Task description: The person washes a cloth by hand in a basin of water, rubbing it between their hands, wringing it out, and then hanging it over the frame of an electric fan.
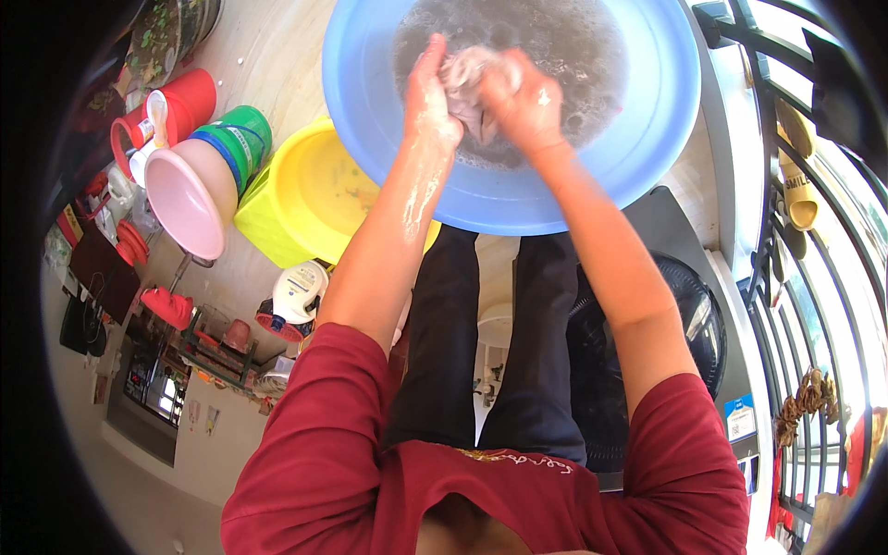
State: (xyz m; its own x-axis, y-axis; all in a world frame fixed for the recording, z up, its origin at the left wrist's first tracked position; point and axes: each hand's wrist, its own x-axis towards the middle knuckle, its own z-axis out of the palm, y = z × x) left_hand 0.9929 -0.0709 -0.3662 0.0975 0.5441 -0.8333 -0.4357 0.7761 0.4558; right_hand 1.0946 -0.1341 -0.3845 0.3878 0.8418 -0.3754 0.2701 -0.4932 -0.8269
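Observation:
A wide blue basin (638,157) holds grey, sudsy water (555,37). Above that water, a wet, pale pinkish cloth (472,83) is bunched between my two hands. My left hand (431,97) supports it from the left, fingers reaching up along its side and suds running down the wrist. On the other side, my right hand (524,102) is closed over the cloth and slightly smeared by motion. Part of the cloth is hidden behind the right fingers.
Left of the blue basin stand a yellow basin (305,176), a pink basin (185,199), a green bucket (248,139) and a red bucket (190,102). A white detergent bottle (301,291) is near my left forearm. Black railings (786,277) run along the right, with yellow slippers (800,190) on them.

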